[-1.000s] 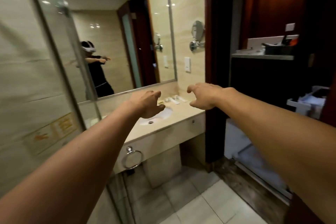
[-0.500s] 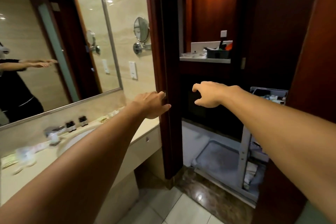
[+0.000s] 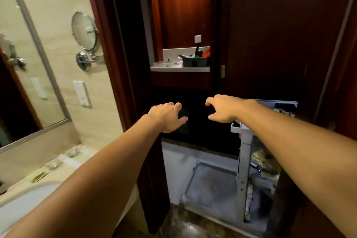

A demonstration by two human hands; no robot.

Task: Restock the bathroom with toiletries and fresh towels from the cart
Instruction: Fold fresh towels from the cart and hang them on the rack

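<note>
Both arms stretch forward through the bathroom doorway. My left hand (image 3: 168,117) and my right hand (image 3: 222,108) hang in the air with fingers loosely curled, holding nothing. Beyond the doorway at the lower right stands a grey cart (image 3: 244,152) with a top tray (image 3: 278,105) of small items and lower shelves with packets (image 3: 264,162); my right forearm covers part of it. Small toiletry items (image 3: 52,164) lie on the beige vanity counter (image 3: 63,172) at the lower left, beside the white sink basin (image 3: 25,197).
A dark wooden door frame (image 3: 116,63) separates bathroom and hallway. A wall mirror (image 3: 17,63) and a round swivel mirror (image 3: 85,31) hang at left. A hallway shelf (image 3: 179,68) carries a dark bin (image 3: 195,62) and clutter. A grey mat (image 3: 208,185) lies on the floor.
The view has swung right from the sink and mirror toward the doorway and cart. Both hands stay outstretched and empty, now nearer each other in front of the dark hallway cabinet.
</note>
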